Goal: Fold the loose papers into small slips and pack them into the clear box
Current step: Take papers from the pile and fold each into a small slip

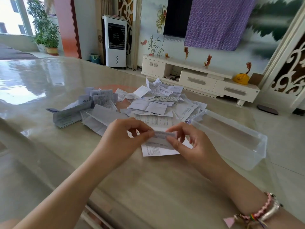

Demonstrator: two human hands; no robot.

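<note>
Nearest, the left hand [125, 134] and right hand [186, 141] each pinch one end of a thin white printed paper sheet [159, 145], thumb and fingertips clamped along its turned-over top edge, low over the glossy beige marble-look table [148, 187]. The sheet looks feather-light and limp, so it probably creases easily but slides on the slick top; gripping near the fold line at both ends seems best. Just right sits the clear rectangular plastic box [239, 144], apparently holding no slips yet, and beyond lies the heap of loose white papers [148, 103].
</note>
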